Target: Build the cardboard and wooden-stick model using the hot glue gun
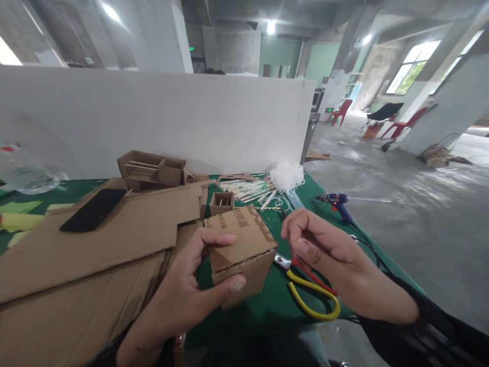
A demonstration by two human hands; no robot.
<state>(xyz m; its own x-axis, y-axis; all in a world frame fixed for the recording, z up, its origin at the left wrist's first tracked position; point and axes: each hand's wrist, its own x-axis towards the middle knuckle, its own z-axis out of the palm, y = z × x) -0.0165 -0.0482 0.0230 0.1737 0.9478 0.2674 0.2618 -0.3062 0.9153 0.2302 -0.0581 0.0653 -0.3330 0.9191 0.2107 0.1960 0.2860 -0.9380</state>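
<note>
My left hand grips a small brown cardboard box, its fingers on the top face and the thumb on the near side. The box is tilted, with printed marks on top and a rough edge along the front. Just right of the box, my right hand is closed, fingers curled against the thumb. A small dark tip shows by its knuckles; what it holds, if anything, is hidden. Under that hand lie scissors with one yellow and one red handle, partly covered.
Cardboard sheets bearing a black phone lie left. Behind stand a cardboard compartment box and a smaller box. Sticks, white strands and a blue glue gun lie beyond, before a white panel.
</note>
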